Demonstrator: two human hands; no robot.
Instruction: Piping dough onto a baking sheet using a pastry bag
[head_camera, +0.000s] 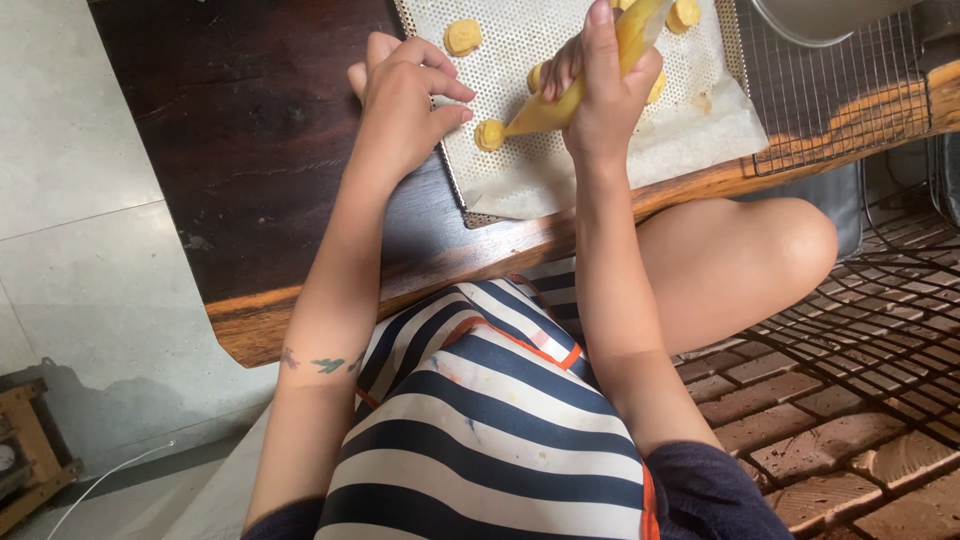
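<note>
My right hand (600, 85) grips a piping bag (560, 100) full of yellow dough, its tip down on the perforated baking mat (560, 170). A small yellow mound of dough (489, 134) sits right at the tip. My left hand (405, 100) rests at the mat's left edge, fingers curled and spread, holding nothing. More piped mounds lie on the mat: one at the far left (462, 36), one at the far right (685, 13), others partly hidden behind my right hand.
The mat lies on a dark wooden table (260, 150) with a raw edge. A wire cooling rack (840, 90) and the rim of a metal bowl (820, 25) sit at the right. My bare knee (740, 260) and striped apron (480, 420) are below; brick floor at the right.
</note>
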